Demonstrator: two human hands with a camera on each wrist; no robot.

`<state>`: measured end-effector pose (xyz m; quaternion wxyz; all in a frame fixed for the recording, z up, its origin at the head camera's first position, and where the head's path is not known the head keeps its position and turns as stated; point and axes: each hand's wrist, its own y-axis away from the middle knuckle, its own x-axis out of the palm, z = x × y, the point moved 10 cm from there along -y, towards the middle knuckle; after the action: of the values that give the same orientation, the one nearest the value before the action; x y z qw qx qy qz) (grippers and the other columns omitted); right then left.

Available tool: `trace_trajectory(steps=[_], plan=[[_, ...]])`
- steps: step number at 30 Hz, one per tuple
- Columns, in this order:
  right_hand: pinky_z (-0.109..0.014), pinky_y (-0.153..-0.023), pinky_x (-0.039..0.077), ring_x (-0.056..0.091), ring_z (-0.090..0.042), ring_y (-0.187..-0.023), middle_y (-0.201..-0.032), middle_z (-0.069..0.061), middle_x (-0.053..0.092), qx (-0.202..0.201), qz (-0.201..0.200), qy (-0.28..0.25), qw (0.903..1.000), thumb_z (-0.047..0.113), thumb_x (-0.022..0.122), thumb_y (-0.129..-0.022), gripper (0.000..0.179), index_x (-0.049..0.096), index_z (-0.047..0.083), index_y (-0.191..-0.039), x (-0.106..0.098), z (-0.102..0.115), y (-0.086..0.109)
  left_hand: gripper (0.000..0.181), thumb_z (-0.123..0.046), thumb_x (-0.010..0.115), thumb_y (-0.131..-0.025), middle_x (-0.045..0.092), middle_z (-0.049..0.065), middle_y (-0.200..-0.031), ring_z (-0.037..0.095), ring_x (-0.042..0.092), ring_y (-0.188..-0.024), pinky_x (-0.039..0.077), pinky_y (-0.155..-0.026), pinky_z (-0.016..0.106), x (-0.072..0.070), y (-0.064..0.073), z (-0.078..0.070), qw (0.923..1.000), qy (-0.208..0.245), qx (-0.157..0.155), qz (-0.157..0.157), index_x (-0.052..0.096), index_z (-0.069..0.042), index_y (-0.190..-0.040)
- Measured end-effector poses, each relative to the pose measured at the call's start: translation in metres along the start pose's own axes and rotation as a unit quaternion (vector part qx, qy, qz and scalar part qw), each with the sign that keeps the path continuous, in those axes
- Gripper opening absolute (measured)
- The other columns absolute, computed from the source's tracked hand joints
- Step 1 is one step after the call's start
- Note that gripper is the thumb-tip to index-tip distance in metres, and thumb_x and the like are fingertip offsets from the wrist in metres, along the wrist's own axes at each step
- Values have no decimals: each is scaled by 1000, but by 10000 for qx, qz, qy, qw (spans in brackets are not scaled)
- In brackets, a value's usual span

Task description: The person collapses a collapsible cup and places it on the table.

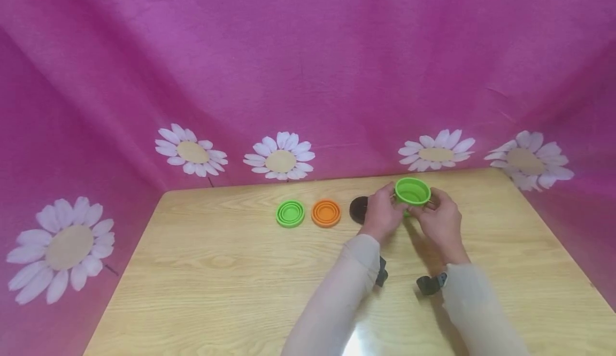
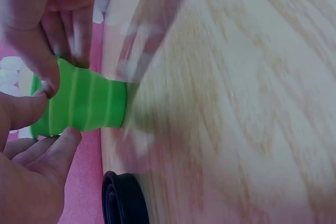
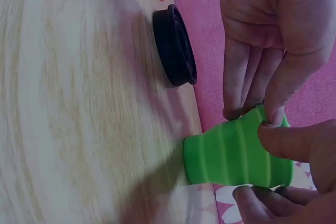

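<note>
A green collapsible cup [image 1: 412, 191] stands extended between the two hands, its ribbed wall [image 2: 86, 98] showing in both wrist views. My left hand [image 1: 383, 213] grips it from the left, thumb near the rim and fingers around the side. From the right, my right hand [image 1: 440, 219] holds the same cup, with its thumb [image 3: 286, 142] pressing the wall near the rim. The narrow base is at the tabletop; whether it touches I cannot tell. Just left of the cup lies a flat black collapsible cup [image 3: 173, 45], partly hidden by my left hand in the head view.
Further left on the wooden table [image 1: 216, 292] lie a collapsed orange cup [image 1: 326, 214] and a collapsed green cup [image 1: 290, 214], in a row with the black one. A pink cloth [image 1: 337, 78] with white flowers hangs behind the table and along its sides.
</note>
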<state>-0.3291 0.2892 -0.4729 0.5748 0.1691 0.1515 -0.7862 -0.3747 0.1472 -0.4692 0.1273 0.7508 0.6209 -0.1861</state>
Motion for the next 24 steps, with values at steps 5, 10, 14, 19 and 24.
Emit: trace_trajectory(steps=[5, 10, 14, 19, 24], plan=[[-27, -89, 56, 61, -42, -117, -133, -35, 54, -87, 48, 6, 10000, 9, 77, -89, 69, 41, -11, -144, 2, 5, 0, 56, -4, 77, -87, 63, 5, -134, 14, 66, -110, 54, -88, 19, -2, 2, 2, 9990, 427, -81, -122, 59, -7, -140], [-18, -85, 54, 59, -42, -121, -138, -35, 50, -19, 142, -272, 9995, 5, 77, -88, 72, 38, -10, -147, 4, 9, 3, 53, -4, 75, -89, 64, 6, -133, 14, 66, -111, 54, -86, 16, -11, 6, 0, 9980, 627, 63, -46, 59, -6, -139], [-17, -83, 54, 58, -43, -121, -138, -35, 50, -157, 169, -418, 9989, 2, 77, -87, 72, 39, -9, -147, 6, 20, 8, 50, -4, 76, -89, 66, 7, -129, 12, 68, -107, 54, -80, 13, -24, 11, -4, 9965, 788, 271, -78, 62, -6, -136], [-16, -80, 55, 61, -44, -116, -134, -35, 53, -542, 291, -423, 9972, 2, 77, -87, 73, 38, -9, -147, 11, 37, 14, 46, -7, 78, -87, 70, 8, -123, 10, 70, -100, 55, -73, 12, -46, 21, -9, 9945, 827, 630, -90, 66, -10, -132], [-17, -81, 55, 64, -42, -111, -128, -33, 59, -1013, 608, -353, 9924, 4, 77, -88, 71, 39, -8, -147, 23, 58, 25, 45, -4, 80, -85, 73, 12, -111, 10, 71, -92, 58, -74, 17, -73, 36, -8, 9913, 1064, 769, -55, 68, -6, -128]])
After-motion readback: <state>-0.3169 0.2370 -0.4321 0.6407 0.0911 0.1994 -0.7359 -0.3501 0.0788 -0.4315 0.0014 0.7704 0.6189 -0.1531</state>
